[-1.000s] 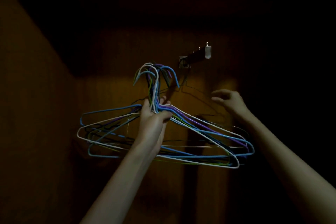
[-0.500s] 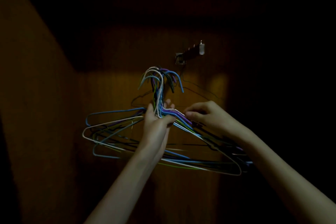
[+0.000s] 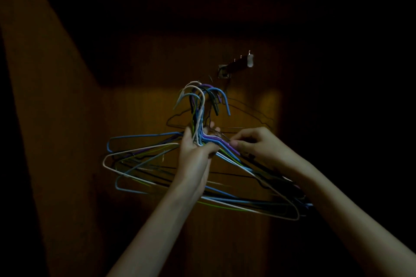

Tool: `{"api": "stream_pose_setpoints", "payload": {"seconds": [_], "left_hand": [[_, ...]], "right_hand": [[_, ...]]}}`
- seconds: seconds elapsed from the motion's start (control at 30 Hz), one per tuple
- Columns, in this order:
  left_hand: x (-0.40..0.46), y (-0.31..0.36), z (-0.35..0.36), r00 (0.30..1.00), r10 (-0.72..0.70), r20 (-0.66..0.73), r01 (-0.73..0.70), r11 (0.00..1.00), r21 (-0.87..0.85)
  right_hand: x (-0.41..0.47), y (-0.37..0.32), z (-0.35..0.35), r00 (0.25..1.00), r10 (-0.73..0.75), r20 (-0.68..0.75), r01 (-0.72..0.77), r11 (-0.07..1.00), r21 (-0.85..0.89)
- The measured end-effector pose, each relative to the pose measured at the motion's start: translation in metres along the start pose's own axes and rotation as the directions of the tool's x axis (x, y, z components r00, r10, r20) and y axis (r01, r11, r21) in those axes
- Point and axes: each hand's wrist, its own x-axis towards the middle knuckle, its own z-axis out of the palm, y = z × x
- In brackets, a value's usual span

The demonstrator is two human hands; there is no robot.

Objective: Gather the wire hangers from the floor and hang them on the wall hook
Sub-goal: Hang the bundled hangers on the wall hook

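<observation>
Upright, hooks topmost, wire hangers (image 3: 144,148) spread sideways in left hand (image 3: 195,148)

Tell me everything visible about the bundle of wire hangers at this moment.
The bundle of wire hangers is a tangle of thin coated wire in blue, white, purple, green and black. Their hooks fan upward just below the wall hook, not on it. The left hand grips the gathered necks; the right hand pinches a wire on the right shoulder. It hangs in air.

Hanger bundle's (image 3: 202,164) right corner in darkness
</observation>
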Motion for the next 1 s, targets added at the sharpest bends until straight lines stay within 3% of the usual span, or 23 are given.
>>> {"api": "stream_pose_setpoints", "payload": {"seconds": [0.27,0.5,0.73,1.0], "left_hand": [[-0.005,0.004,-0.007,1.0,0.008,0.006,-0.008,1.0,-0.009],[-0.002,0.007,-0.009,0.999,0.043,-0.013,-0.043,0.999,-0.019],[0.007,0.012,-0.008,0.998,0.061,-0.015,-0.062,0.996,-0.058],[0.019,0.015,-0.008,0.996,0.089,-0.027,-0.091,0.995,-0.047]], "right_hand": [[-0.003,0.001,-0.013,0.998,0.025,-0.064,-0.023,0.999,0.03],[-0.009,0.012,-0.027,0.969,-0.062,-0.238,0.016,0.982,-0.189],[-0.017,0.026,-0.043,0.954,-0.048,-0.296,-0.012,0.98,-0.197],[-0.014,0.035,-0.066,0.841,-0.149,-0.521,0.031,0.973,-0.23]]}}
